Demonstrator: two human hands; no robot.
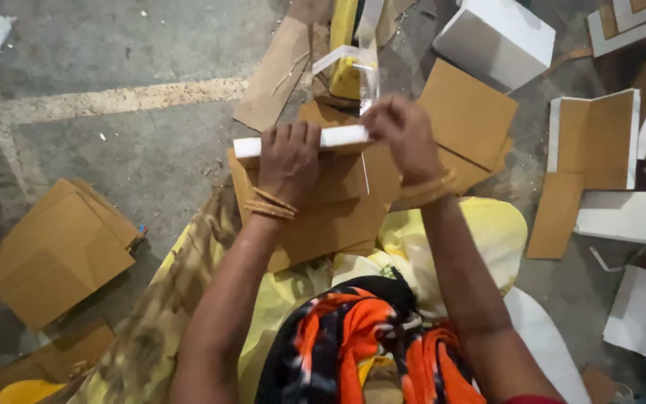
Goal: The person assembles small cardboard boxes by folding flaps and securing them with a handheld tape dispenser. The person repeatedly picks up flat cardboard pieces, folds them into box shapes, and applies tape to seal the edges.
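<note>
Head view, looking straight down at a concrete floor (pixel 114 150) strewn with cardboard: a heap of brown flattened sheets (pixel 54 254) lies well to the left, a finished white box (pixel 496 39) stands at the top right, and half-folded brown-and-white blanks (pixel 596 138) lie along the right edge.

At the centre, over a stack of brown cardboard panels (pixel 323 217), the person holds a long white-faced cardboard strip (pixel 342 137) (it looks like one flap or wall of a box blank being folded, though its lower part is hidden by the hands). The strip's long axis runs nearly level across the picture, left to right, its left end poking out past the left hand and its right end tucked under the right hand; its white face is turned up toward the camera.

The left hand (pixel 288 161) is curled over the strip from above, fingers wrapped down its far side, closed firmly on it. The right hand (pixel 407 138) is closed narrowly at the strip's right end, fingertips pinching; whether it also grips the clear plastic film (pixel 368 78) just above it I cannot tell.

To do this fold well, I judge, the left hand should keep the strip pressed flat along the crease while the right works the corner squarely, so the edge stays straight.
</note>
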